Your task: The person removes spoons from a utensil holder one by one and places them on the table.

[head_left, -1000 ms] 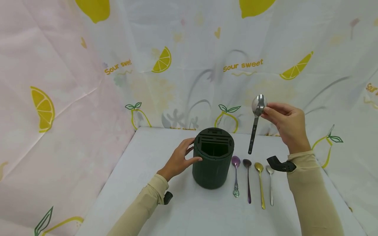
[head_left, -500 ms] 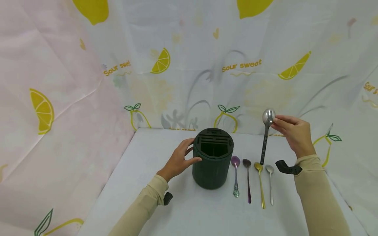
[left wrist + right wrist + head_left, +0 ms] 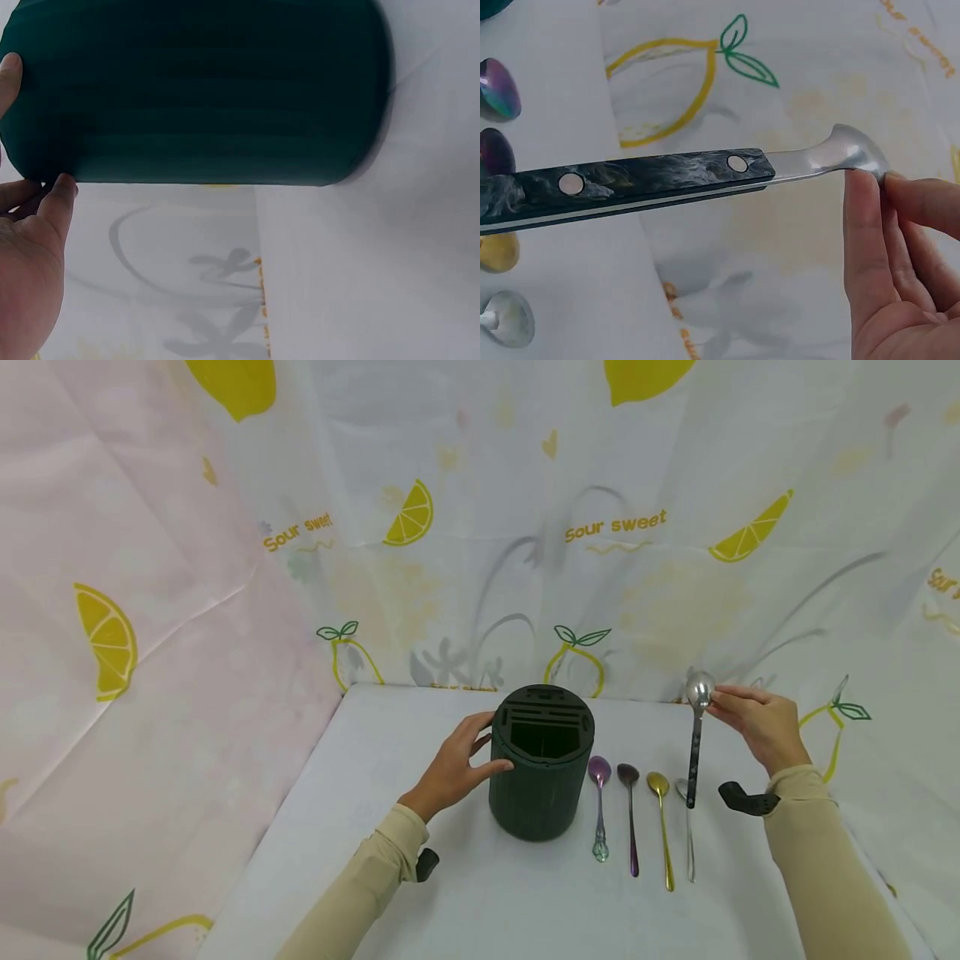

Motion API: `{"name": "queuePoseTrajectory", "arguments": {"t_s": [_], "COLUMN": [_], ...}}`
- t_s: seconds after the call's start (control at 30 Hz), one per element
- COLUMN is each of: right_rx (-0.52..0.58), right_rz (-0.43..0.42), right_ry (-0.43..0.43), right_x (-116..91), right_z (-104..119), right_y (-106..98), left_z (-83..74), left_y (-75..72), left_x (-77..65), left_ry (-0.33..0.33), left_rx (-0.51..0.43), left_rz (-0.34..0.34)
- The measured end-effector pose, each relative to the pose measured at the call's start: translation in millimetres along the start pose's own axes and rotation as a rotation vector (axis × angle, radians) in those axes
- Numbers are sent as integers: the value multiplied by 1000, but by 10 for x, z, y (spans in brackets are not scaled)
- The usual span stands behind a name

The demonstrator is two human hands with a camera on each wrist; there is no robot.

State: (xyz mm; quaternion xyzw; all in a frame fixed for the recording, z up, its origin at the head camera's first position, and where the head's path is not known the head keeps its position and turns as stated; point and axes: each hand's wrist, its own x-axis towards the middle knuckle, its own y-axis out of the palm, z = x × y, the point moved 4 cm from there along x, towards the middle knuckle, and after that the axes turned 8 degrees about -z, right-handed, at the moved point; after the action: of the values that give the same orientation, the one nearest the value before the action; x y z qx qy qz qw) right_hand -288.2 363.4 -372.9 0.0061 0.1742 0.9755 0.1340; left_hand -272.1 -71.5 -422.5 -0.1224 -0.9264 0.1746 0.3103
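Observation:
My right hand [image 3: 761, 731] pinches a spoon [image 3: 695, 743] by its steel bowl. The spoon's marbled black handle [image 3: 630, 184], studded with rivets, hangs down and overlaps the silver spoon [image 3: 691, 852] in the head view. Around the upper side of a dark green utensil holder [image 3: 534, 806], my left hand [image 3: 453, 772] grips with the thumb in front and fingers on the far side. That holder stands upright, its slotted top [image 3: 546, 700] having one large opening. Right of it lie a purple spoon [image 3: 599, 770], a dark brown spoon [image 3: 629, 775] and a gold spoon [image 3: 658, 785].
The spoons lie in a row on a white table [image 3: 450, 902], bowls toward the back. A lemon-printed cloth [image 3: 480, 527] hangs close behind the table and along its left side.
My right hand has moved down and to the right with the black-handled spoon, whose handle tip now reaches the silver spoon in view. My left hand and the holder have stayed put.

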Motion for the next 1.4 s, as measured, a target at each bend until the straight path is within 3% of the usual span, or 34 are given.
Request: {"name": "queuePoseTrajectory", "arguments": {"t_s": [0.3, 0.7, 1.1, 1.4], "right_rx": [40, -57, -114, -104], "right_rz": [-40, -98, -146, -160], "right_ry": [132, 252, 367, 428], "right_x": [56, 54, -8, -44], "right_z": [-281, -557, -844, -1001], "right_y": [-335, -665, -984, -1091], "left_z": [-349, -27, -13, -2], "left_y": [-60, 3, -15, -11], "left_x": [-9, -3, -5, -14], "left_ry": [1, -5, -5, -19], "left_rx": [-14, 7, 13, 24], "left_rz": [0, 1, 15, 18]}}
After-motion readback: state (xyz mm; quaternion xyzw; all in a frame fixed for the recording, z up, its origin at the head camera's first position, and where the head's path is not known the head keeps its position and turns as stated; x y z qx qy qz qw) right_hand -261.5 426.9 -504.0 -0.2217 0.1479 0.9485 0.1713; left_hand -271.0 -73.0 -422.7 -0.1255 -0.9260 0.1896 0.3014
